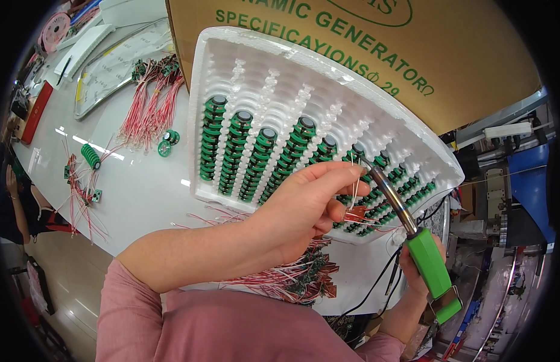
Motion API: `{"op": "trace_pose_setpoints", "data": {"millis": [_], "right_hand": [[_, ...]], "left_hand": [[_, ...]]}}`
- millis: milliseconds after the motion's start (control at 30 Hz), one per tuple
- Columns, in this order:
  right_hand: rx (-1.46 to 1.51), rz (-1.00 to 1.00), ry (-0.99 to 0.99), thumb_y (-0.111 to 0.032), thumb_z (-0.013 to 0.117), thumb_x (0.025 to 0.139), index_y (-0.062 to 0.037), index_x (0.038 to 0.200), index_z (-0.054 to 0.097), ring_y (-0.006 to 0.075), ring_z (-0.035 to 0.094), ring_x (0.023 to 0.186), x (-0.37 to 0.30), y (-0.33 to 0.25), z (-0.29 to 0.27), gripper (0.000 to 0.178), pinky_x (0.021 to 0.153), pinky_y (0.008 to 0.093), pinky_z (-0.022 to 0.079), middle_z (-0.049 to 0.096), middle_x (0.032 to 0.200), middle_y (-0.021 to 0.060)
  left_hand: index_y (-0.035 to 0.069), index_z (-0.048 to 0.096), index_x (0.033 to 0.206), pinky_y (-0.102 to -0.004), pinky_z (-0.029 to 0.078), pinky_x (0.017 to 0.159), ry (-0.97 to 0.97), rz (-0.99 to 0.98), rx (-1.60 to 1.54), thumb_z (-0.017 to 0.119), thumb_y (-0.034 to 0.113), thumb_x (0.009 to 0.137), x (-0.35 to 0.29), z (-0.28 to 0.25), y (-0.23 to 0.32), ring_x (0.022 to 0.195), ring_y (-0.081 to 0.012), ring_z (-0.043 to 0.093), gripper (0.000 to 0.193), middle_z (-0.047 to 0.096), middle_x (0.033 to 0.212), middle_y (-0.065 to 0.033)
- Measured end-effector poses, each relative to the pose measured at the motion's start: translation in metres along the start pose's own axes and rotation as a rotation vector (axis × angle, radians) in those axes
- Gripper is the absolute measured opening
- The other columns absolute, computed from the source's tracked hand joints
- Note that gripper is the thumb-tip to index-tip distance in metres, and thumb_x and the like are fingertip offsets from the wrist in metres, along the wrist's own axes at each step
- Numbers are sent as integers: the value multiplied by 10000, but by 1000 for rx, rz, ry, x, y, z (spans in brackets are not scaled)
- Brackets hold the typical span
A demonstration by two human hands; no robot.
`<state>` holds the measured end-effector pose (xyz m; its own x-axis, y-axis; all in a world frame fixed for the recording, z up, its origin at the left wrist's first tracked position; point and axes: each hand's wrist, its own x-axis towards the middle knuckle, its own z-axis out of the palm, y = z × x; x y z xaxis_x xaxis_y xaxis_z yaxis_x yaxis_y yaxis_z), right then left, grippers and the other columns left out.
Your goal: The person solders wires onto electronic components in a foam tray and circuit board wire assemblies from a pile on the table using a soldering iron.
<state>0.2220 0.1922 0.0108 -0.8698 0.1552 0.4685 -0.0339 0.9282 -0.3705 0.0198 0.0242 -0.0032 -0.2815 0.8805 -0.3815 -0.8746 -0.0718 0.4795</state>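
So, 1 soldering iron [426,259], 2 hands [304,199]

The iron [421,246] is showing green and silver, the tray [231,54] white, the far box [467,66] brown, the left wires [146,111] red-and-white.

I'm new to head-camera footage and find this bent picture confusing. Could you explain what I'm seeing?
There's no robot here: a person works with two bare hands. The one picture comes from a wide fisheye camera on their head, looking down, which is why edges curve. The left hand pinches thin wires. The right hand grips a green-handled soldering iron, its tip close to the left fingertips. Ahead, a white foam tray holds rows of green coils, with a cardboard box behind. Bundles of red and white wires lie on the white table.
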Motion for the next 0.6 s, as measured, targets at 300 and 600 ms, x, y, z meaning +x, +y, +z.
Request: {"op": "trace_pose_setpoints", "data": {"millis": [300,600], "right_hand": [[51,105,23,17,678,511,-33,909,558,125,525,502,-12,7,-1,419,465,241,417,563,631,43],[179,95,70,36,679,501,-34,926,558,129,559,542,-10,7,7,447,493,236,433,599,697,56]], "left_hand": [[107,538,967,-153,225,406,15,-14,17,547,246,839,-2,2,2,485,-5,382,189,573,824,28],[105,536,962,-155,221,398,3,-14,6,547,242,840,-1,1,2,481,-6,381,184,572,822,29]]}}
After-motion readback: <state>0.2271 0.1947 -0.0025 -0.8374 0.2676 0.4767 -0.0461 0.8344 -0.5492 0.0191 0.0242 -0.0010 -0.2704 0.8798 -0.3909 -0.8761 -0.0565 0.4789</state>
